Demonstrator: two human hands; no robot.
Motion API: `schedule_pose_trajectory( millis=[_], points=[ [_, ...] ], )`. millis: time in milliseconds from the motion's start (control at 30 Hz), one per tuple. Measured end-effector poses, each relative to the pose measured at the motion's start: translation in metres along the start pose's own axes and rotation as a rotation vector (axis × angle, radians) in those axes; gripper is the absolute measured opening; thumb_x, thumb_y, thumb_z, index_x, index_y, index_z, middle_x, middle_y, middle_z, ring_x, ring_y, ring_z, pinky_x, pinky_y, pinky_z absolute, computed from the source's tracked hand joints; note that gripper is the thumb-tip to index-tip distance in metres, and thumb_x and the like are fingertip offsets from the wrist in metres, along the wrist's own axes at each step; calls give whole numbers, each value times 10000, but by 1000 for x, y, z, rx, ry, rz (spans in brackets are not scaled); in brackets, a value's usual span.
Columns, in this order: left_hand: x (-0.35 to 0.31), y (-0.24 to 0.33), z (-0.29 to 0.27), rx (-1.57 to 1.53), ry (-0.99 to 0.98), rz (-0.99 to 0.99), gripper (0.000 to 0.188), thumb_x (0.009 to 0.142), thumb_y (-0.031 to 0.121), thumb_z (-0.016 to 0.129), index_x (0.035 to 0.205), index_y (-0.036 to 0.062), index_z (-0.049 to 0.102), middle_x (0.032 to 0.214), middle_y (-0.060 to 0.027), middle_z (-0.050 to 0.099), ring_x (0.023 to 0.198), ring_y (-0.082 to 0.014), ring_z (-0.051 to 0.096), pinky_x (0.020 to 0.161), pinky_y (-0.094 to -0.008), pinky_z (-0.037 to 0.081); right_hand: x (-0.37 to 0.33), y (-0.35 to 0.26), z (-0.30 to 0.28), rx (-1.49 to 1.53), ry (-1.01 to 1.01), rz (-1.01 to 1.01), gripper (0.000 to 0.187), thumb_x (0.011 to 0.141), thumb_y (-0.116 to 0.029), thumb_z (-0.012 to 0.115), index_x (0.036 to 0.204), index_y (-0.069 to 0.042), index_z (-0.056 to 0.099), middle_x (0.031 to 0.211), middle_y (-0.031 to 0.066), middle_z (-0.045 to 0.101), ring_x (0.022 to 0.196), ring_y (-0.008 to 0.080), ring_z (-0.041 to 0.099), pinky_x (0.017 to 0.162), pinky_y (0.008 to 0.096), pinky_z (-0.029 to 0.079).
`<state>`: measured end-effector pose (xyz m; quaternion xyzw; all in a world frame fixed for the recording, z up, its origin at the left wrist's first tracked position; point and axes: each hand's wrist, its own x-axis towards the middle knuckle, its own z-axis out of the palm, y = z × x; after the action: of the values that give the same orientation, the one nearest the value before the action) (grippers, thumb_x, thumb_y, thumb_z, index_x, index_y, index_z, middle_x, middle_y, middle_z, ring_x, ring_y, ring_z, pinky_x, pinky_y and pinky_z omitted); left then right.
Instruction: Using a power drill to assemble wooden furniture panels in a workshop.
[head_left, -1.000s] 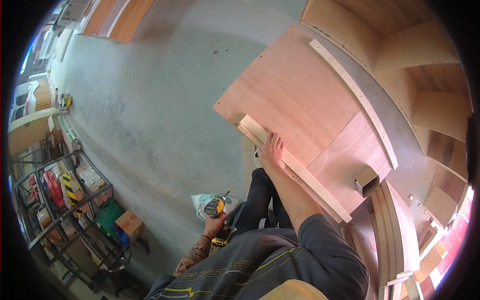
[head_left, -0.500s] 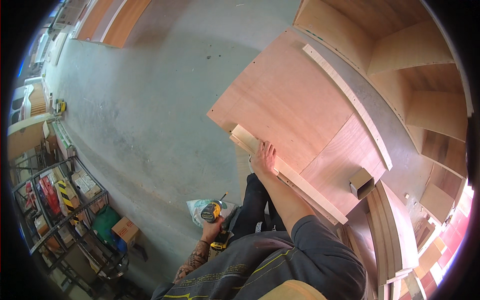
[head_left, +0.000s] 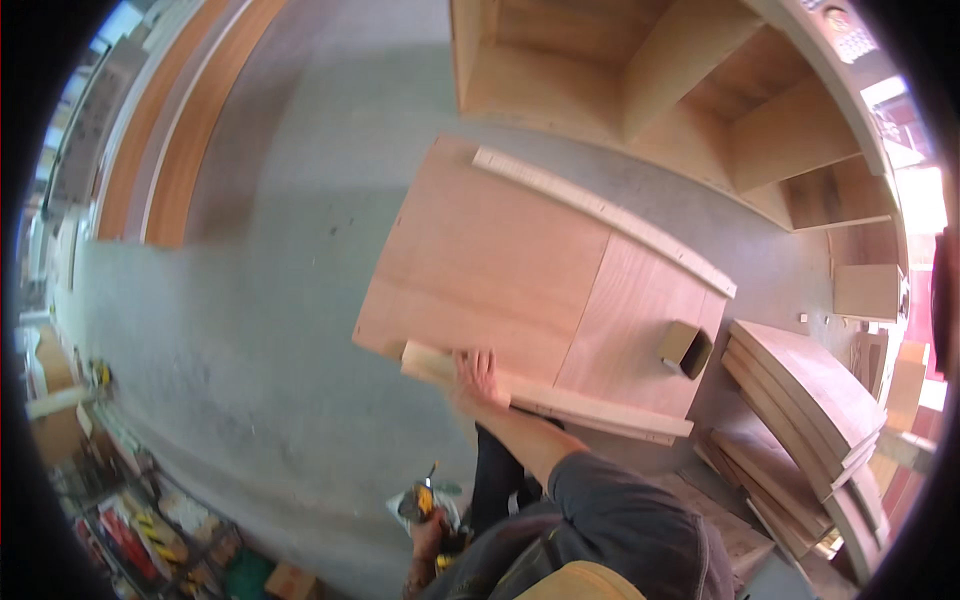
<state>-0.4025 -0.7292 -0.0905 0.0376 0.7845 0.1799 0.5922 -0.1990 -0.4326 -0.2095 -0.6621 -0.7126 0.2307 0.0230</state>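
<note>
A large plywood panel (head_left: 490, 265) lies in front of me, with a pale wooden strip (head_left: 600, 408) along its near edge. My right hand (head_left: 477, 382) is closed over that strip near its left end, fingers bent over the top; the thumb is hidden. Low by my leg, my left hand (head_left: 427, 537) grips a yellow and black cordless drill (head_left: 424, 500), its bit tilted upward and apart from the wood. Another strip (head_left: 605, 212) runs along the panel's far edge. A small open-ended brown box (head_left: 684, 348) rests on the panel's right part.
A big wooden cabinet frame (head_left: 600, 100) stands beyond the panel. Stacked curved boards (head_left: 800, 390) sit at the right. Long orange-brown boards (head_left: 205, 120) lie far left. Lower left is a rack (head_left: 150, 540) of tools and boxes. Grey floor (head_left: 290, 300) spreads between.
The view has swung to the right, so the panel appears turned and further left. My right hand stays on the near strip. The drill remains in my left hand.
</note>
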Motion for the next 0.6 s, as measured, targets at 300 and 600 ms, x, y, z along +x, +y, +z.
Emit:
schedule_pose_trajectory(
  millis=[300, 600],
  points=[
    [57, -32, -9, 295, 182, 121, 254, 780, 233, 807, 894, 46, 679, 748, -59, 673, 713, -173, 689, 643, -345, 539, -44, 129, -110, 468, 282, 471, 837, 790, -337, 865, 1454, -35, 454, 1491, 253, 423, 1388, 423, 401, 1173, 525, 340],
    [-23, 40, 31, 506, -71, -55, 231, 835, 238, 788, 942, 68, 673, 746, -30, 661, 687, -165, 659, 643, -351, 527, -135, 444, -181, 217, 470, 943, 306, 938, -115, 544, 1199, 9, 647, 1204, 267, 648, 1174, 440, 606, 1009, 511, 483]
  ],
)
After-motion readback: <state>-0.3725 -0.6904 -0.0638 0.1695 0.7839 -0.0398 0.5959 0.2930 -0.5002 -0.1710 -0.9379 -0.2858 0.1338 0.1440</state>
